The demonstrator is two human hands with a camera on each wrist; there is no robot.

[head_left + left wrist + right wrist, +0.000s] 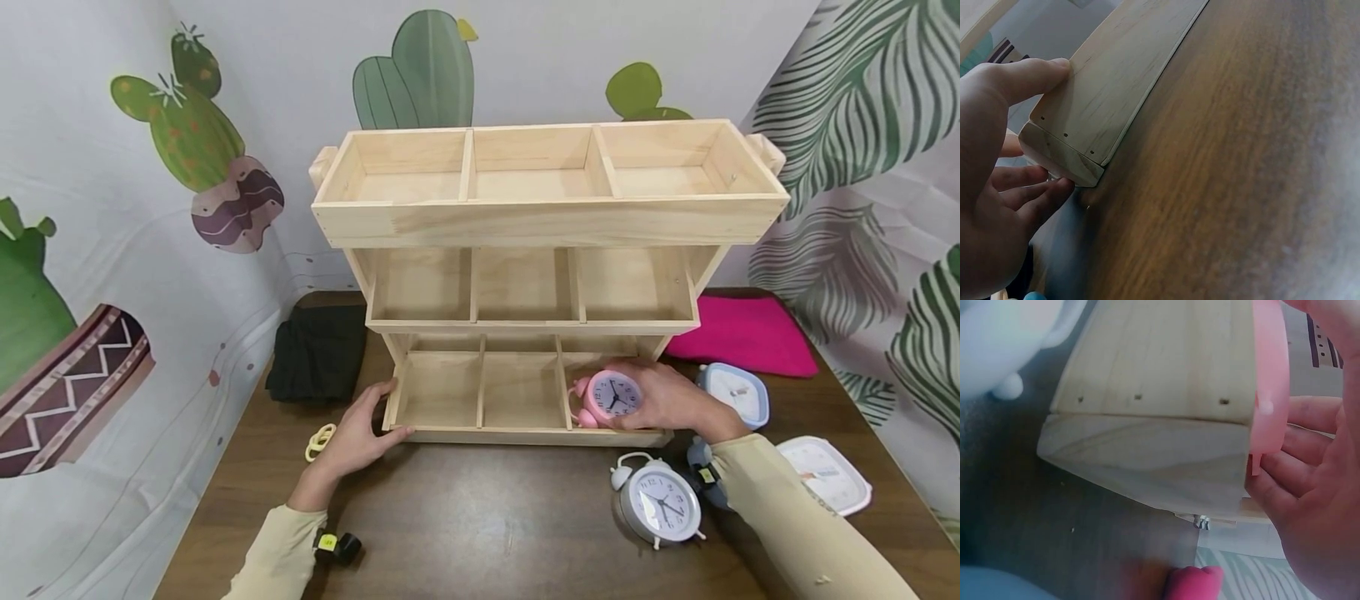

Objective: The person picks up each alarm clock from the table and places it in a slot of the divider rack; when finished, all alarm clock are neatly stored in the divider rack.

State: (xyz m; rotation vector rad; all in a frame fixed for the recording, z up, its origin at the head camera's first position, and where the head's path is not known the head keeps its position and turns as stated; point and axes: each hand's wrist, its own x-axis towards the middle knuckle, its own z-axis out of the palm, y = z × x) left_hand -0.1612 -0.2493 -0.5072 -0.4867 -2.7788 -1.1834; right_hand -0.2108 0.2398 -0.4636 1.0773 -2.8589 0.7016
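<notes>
White alarm clock stands nearest, on the near right of the table. Right hand grasps a pink alarm clock, fingers curled round it, at the right compartment of the bottom tier of the wooden rack. Left hand grips the rack's near left corner, thumb on the front edge, fingers on the side. Yellow ring lies just left of that hand. Blue clock and a white square clock sit right of the rack. Black cloth far left, pink cloth far right.
</notes>
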